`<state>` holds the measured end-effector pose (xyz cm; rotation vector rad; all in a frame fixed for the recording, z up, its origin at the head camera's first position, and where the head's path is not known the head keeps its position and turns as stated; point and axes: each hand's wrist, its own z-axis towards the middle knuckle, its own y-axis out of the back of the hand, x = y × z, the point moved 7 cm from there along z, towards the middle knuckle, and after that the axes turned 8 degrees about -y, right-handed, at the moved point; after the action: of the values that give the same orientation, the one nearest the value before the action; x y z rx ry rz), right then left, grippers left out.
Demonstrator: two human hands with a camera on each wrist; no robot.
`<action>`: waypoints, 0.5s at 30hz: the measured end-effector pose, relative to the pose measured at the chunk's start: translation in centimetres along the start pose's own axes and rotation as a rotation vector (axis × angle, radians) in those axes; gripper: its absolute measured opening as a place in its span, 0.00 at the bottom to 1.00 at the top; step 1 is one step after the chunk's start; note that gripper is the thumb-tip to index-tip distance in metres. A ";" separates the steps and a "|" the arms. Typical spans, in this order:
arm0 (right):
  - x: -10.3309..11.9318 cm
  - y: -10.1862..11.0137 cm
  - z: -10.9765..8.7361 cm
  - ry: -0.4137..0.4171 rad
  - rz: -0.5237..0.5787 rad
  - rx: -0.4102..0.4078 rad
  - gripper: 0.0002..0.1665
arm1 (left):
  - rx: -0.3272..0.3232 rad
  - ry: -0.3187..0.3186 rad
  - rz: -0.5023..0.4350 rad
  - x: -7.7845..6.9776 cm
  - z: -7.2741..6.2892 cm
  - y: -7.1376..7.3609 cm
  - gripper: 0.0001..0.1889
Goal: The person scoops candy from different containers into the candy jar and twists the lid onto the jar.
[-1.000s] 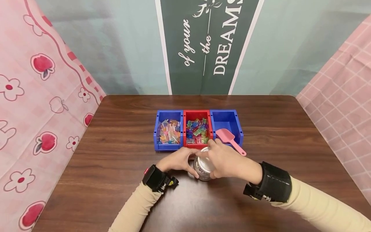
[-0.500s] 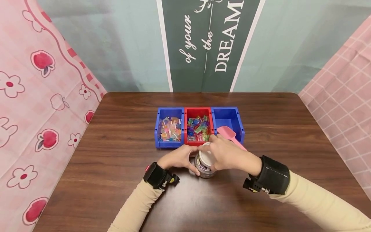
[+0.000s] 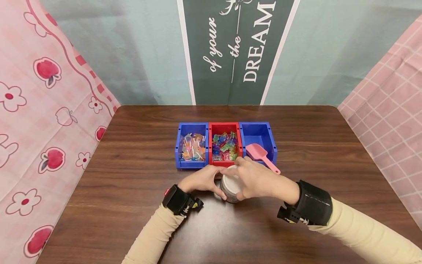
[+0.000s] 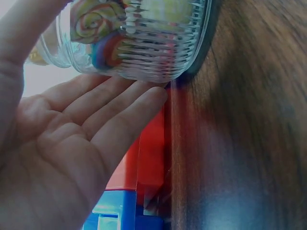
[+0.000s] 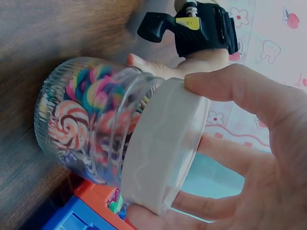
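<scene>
A clear ribbed jar (image 5: 72, 120), filled with colourful swirl candies, stands on the table in front of the red bin. My left hand (image 3: 203, 180) holds the jar's side, thumb towards me and fingers along the far side; in the left wrist view the straightish fingers (image 4: 129, 115) lie against the glass. From above, my right hand (image 3: 258, 180) grips the white lid (image 5: 158, 143) by its rim, with thumb and fingertips spread around it. The lid sits at the jar's mouth, slightly askew in the right wrist view.
Behind the jar stand three joined bins: a left blue bin (image 3: 178, 154) of small stick candies, a red bin (image 3: 224, 127) of shiny translucent pieces, and a right blue bin (image 3: 271, 146). A pink scoop (image 3: 258, 151) leans over the right bin's front edge. Patterned cloths surround the table (image 3: 316, 146).
Half a second ago the lid was tilted up with the candies showing under its near edge; now it lies lower and flatter over the mouth. The left hand keeps its hold.
</scene>
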<state>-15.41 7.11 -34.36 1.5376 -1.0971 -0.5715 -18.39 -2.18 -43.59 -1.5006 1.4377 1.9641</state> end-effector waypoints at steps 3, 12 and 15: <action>0.2 -0.3 -0.1 0.009 -0.015 -0.002 0.41 | -0.002 0.006 0.024 0.1 0.0 0.0 0.34; 0.6 -1.3 0.3 0.011 -0.027 0.021 0.41 | -0.006 0.028 0.072 0.2 0.0 0.1 0.35; 0.6 -1.6 0.4 0.006 -0.036 0.030 0.42 | -0.003 0.032 0.076 0.3 0.0 0.1 0.36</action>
<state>-14.95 6.29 -35.82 1.5871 -1.0793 -0.5764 -18.59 -2.28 -43.81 -1.5062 1.5274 1.9956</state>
